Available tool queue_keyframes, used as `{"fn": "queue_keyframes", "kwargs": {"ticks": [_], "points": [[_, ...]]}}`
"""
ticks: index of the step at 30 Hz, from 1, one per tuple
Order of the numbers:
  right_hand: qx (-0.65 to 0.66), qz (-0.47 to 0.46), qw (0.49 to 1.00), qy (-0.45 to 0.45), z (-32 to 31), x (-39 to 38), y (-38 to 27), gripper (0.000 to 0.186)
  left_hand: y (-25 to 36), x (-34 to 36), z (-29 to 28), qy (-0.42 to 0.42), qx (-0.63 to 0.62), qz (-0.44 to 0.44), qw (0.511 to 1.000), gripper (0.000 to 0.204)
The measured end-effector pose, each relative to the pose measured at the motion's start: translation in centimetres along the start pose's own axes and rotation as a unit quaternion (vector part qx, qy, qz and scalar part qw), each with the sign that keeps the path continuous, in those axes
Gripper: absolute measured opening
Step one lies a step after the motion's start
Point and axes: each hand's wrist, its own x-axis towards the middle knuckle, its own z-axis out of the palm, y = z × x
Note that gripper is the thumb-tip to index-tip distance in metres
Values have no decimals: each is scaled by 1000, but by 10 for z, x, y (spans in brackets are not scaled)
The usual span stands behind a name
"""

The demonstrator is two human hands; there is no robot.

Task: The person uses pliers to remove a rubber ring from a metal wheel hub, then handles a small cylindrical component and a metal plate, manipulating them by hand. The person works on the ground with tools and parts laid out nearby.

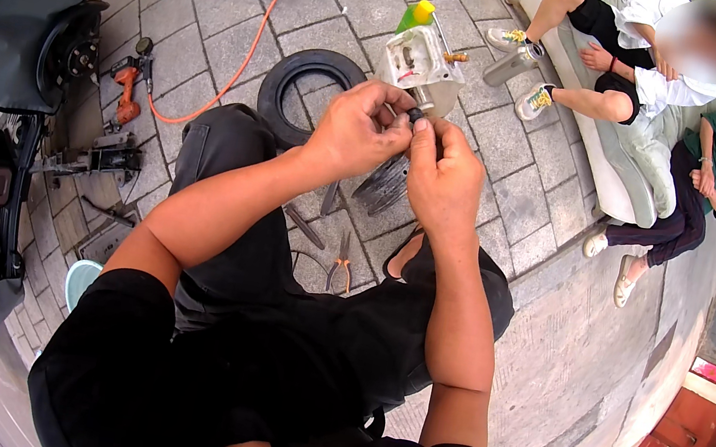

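On the paving around you lay one black tyre [270, 102], one orange-handled pair of pliers [341, 266], one orange power tool [125, 91] and one orange hose [266, 17]. Your right hand [447, 177] partly covered a dark wheel [383, 186]. One small dark piece [414, 115]: above that wheel, pinched nearly closed in both grips, the left hand [366, 126] included; fingers hid its shape. One whitish tub [443, 73]: small items inside, too small to identify.
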Motion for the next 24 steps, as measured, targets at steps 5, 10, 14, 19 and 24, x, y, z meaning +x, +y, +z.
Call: {"fn": "queue_keyframes", "kwargs": {"ticks": [5, 10, 14, 19, 24], "points": [[90, 60, 994, -34, 0, 2, 2, 26, 6, 0, -1, 14, 5, 32, 999, 19], [122, 61, 990, -47, 1, 3, 6, 26, 2, 1, -1, 7, 25, 61, 998, 17], [17, -18, 999, -36, -2, 2, 11, 25, 0, -3, -1, -17, 8, 25, 1000, 16], [33, 18, 999, -21, 1, -1, -1, 25, 3, -6, 5, -11, -38, -18, 999, 15], [26, 58, 998, -19, 4, 1, -4, 31, 2, -6, 4, -18, -25, -40, 999, 15]]}}
